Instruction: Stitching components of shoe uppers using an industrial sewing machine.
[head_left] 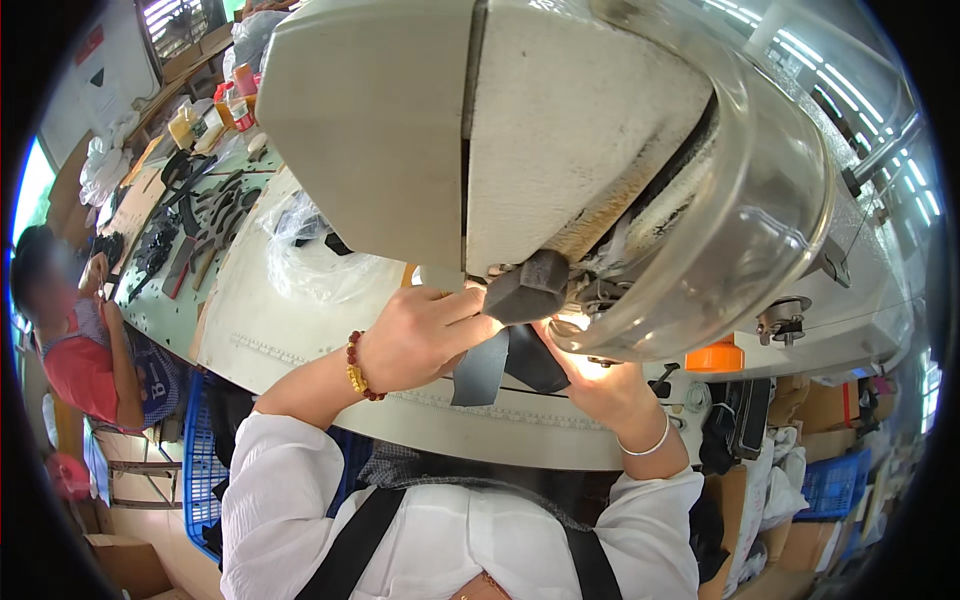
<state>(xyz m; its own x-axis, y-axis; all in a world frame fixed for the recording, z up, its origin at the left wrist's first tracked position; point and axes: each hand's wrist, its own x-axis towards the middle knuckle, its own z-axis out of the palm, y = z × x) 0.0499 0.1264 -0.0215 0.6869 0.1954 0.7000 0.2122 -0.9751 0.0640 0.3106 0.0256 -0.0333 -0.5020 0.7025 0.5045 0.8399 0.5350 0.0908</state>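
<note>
Both of my hands are at the work point of a large off-white sewing machine [375, 130]. My left hand [420, 335], wearing a red and yellow bead bracelet, has its fingers drawn together over a grey-blue strip of material [482, 376]. My right hand [608, 390], with a thin bangle, pinches the edge of a black flat piece [535, 362] beside that strip. Whether the two pieces are joined cannot be seen. A dark grey faceted block [528, 288] sits just above my fingertips, hiding the stitching spot. Lamp light falls on the right fingers, partly covered by the machine.
A clear curved guard [740, 270] bulges over the right side. An orange round cap [715, 355] lies beyond my right hand. Clear plastic bags [325, 255] rest on the left of the table. Further left, a co-worker [90, 340] sits by a green bench [160, 315] with black straps.
</note>
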